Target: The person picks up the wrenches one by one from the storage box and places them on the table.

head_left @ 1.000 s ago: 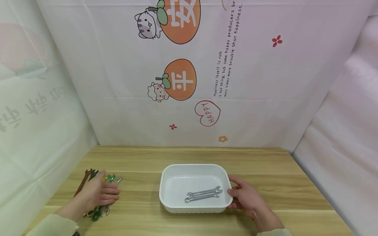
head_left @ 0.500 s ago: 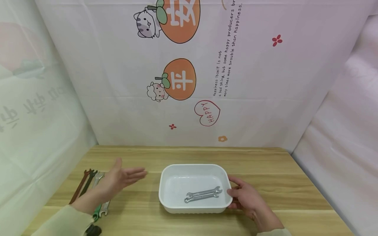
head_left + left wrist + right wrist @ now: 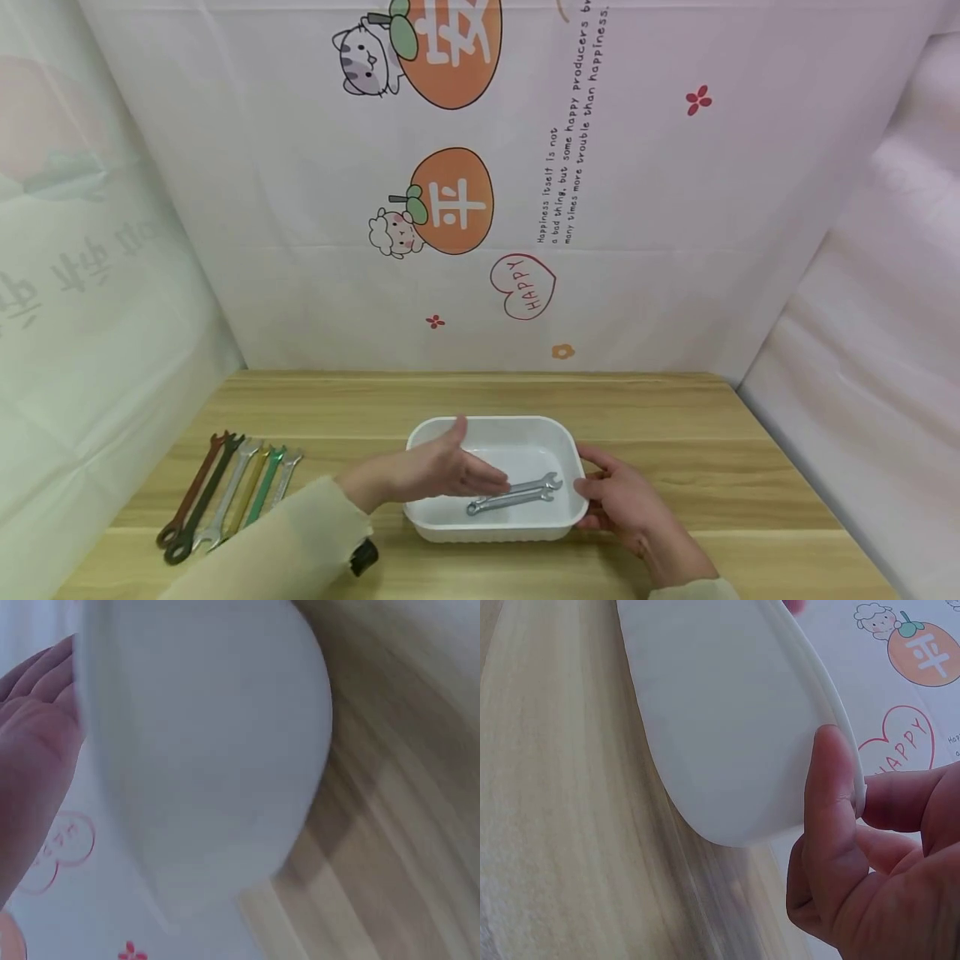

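A white plastic tub (image 3: 491, 534) stands on the wooden table with two silver combination wrenches (image 3: 517, 499) lying side by side on its floor. My right hand (image 3: 626, 504) grips the tub's right end; the right wrist view has its thumb and fingers pinching the rim. Over the tub's left side reaches my left hand (image 3: 438, 471), thumb raised and fingers stretched out above the wrenches. Nothing shows in that hand in the head view. In the left wrist view the tub's outer wall (image 3: 210, 750) hides the fingertips.
At the table's left lies a row of several wrenches: red-brown (image 3: 197, 487), black (image 3: 207, 498), silver (image 3: 231, 492), gold (image 3: 247, 497), green (image 3: 266, 486) and another silver wrench (image 3: 287, 475). My left sleeve (image 3: 288, 542) covers some lower ends. Printed white cloth (image 3: 637, 292) walls the back and sides.
My left hand has swung right, from above the wrench row to over the tub, uncovering most of the row. The right hand keeps its grip, and the tub stays put.
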`<state>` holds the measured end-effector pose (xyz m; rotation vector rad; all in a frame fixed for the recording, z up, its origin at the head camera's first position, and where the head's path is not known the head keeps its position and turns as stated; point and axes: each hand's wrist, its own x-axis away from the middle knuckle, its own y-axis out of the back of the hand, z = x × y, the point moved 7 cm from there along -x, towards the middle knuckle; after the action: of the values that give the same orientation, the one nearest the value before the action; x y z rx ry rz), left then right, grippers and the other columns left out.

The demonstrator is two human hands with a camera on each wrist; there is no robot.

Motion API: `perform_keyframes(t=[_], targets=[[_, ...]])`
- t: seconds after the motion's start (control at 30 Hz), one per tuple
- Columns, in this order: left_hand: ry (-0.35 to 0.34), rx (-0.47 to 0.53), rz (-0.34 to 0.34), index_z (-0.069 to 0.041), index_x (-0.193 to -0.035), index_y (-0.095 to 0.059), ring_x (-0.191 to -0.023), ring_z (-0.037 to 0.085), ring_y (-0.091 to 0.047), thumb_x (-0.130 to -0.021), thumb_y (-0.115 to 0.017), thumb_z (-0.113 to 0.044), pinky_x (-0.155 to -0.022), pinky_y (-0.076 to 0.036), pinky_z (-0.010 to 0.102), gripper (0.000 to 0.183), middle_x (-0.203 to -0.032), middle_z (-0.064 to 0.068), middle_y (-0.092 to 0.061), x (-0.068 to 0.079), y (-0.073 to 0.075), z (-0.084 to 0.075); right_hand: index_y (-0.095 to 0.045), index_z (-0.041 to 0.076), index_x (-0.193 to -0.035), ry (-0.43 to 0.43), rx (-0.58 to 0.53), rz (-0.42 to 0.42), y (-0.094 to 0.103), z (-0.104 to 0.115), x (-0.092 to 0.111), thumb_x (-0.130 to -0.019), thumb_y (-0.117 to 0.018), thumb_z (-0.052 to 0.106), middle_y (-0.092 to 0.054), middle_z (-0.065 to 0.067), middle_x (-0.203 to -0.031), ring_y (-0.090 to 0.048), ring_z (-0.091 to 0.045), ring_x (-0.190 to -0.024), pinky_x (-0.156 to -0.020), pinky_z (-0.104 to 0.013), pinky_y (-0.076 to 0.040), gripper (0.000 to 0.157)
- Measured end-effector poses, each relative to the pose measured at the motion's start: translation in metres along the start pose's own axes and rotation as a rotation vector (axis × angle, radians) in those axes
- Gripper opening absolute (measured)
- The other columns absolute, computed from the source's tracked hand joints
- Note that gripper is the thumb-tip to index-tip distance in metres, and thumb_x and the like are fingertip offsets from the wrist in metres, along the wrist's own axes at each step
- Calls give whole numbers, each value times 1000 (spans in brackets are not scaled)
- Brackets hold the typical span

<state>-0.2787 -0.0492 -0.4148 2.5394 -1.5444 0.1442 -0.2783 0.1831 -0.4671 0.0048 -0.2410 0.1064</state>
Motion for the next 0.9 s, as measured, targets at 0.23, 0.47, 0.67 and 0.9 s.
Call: perform_keyframes(t=[0.23,0.47,0.67,0.9], targets=[[130,-10,26,10,-139,-49,-131,27,-49,-97,9,-65,-110,-36,37,105,-138,20,-56,-33,-11,28,-38,1,-151,-1,0,-4,1,0,0,-94,-56,-5,-54,-26,-107,-64,-28,-71,-53,-31,-56,60],[117,36,-51,14,-138,-47,-130,32,-50,-98,2,-67,-111,-35,39,103,-136,23,-56,-38,-2,34,-37,1,-151,0,-2,-9,2,-2,0,-94,-56,-6,-54,-24,-106,-63,-28,-72,-53,-32,-56,61],[15,48,-125,11,-140,-48,-124,28,-56,-99,-6,-69,-108,-39,39,99,-131,19,-61,-45,16,22,-36,1,-152,-2,-6,-16,2,-3,-1,-94,-55,-6,-54,-25,-107,-64,-30,-72,-52,-34,-56,61],[89,1,-162,11,-136,-52,-119,28,-60,-97,-6,-71,-110,-36,44,102,-125,19,-65,-53,23,32,-37,1,-152,0,-4,-17,2,-2,-1,-94,-56,-6,-55,-24,-105,-64,-30,-71,-52,-33,-56,61]])
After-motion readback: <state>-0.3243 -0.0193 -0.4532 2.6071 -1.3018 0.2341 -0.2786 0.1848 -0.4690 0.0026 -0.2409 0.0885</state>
